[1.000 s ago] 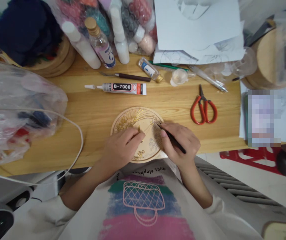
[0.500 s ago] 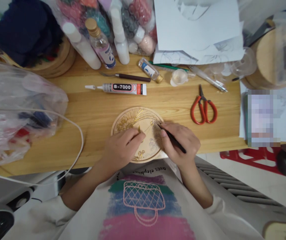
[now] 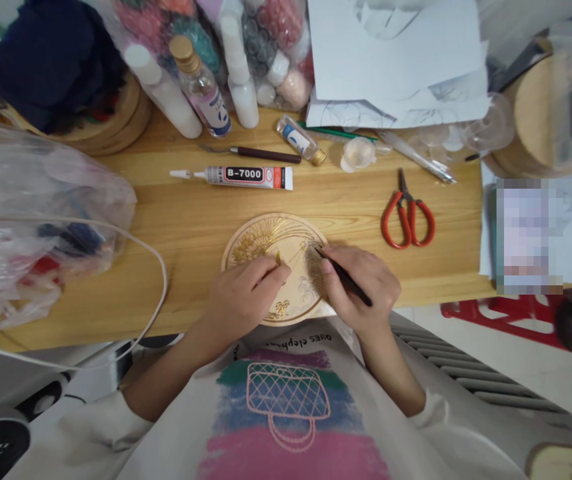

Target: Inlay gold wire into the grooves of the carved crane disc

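A round wooden disc [image 3: 293, 267] with gold wire shapes and drawn lines lies at the table's near edge. Over its left part rests my left hand [image 3: 246, 290], thumb and forefinger pinched together on a small gold piece [image 3: 279, 257] that is mostly covered. My right hand [image 3: 363, 283] holds black tweezers [image 3: 349, 283] like a pen, their tip on the disc's upper right part. What the tip touches is too small to tell.
Red-handled pliers [image 3: 407, 217] lie to the right. Behind the disc are a glue tube [image 3: 249, 177], a dark-handled tool [image 3: 266, 155] and several bottles. A plastic bag [image 3: 41, 220] and white cable [image 3: 163, 273] are at left, papers [image 3: 396, 60] at the back.
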Tool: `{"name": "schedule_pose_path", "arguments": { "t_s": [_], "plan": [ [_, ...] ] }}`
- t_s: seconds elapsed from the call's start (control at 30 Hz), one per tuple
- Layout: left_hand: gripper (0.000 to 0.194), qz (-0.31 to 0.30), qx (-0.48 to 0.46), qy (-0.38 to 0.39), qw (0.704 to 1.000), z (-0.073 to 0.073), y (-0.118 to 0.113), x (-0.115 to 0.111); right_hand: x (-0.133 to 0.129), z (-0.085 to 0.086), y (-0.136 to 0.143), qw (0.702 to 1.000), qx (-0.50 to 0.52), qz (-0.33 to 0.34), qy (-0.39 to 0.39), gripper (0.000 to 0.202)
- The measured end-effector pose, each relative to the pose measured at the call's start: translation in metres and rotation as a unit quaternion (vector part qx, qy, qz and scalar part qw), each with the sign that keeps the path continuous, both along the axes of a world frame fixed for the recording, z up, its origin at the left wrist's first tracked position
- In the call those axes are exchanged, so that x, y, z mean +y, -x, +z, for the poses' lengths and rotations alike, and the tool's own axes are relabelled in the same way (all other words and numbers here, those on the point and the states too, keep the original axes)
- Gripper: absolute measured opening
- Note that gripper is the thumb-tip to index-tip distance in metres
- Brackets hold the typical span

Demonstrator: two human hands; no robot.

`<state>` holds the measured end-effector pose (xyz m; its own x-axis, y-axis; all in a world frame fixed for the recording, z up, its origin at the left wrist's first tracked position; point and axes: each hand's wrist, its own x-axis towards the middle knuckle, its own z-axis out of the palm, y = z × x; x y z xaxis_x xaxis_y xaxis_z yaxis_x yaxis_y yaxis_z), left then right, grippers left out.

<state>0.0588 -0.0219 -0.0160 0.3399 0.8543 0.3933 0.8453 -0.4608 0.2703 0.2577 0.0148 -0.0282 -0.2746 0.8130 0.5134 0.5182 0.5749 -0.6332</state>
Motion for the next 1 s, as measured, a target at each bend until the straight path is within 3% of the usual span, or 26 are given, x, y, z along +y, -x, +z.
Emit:
{"name": "schedule_pose_path", "arguments": {
  "t_s": [1.0],
  "plan": [
    [0.025, 0.006, 0.007, 0.019, 1.000, -0.0001, 0.0002, -0.0009, 0.0005, -0.0013, -0.0010, 1.000, -0.003, 0.002, 0.001, 0.026]
  ]
}}
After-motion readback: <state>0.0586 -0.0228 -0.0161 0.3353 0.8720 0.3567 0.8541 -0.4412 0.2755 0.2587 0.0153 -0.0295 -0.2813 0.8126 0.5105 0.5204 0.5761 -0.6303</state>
